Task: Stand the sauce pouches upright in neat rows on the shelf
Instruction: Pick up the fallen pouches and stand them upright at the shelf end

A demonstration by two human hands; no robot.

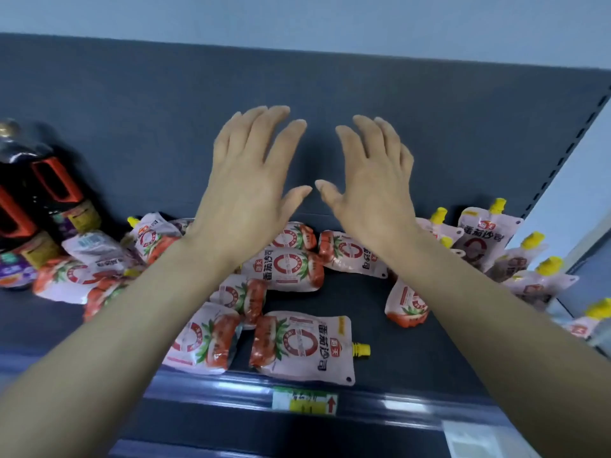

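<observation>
Several pink tomato sauce pouches with yellow caps lie flat and jumbled on the dark shelf. One pouch lies at the front edge with its cap pointing right. Another flat pouch lies in the middle. At the right, several pouches stand upright in a row, the rearmost upright pouch against the back panel. My left hand and my right hand are raised above the pile, fingers spread, holding nothing and touching no pouch.
Dark sauce bottles with red handles stand at the left, beside small jars. The shelf's back panel rises behind. A price label sits on the front rail. The shelf upright bounds the right side.
</observation>
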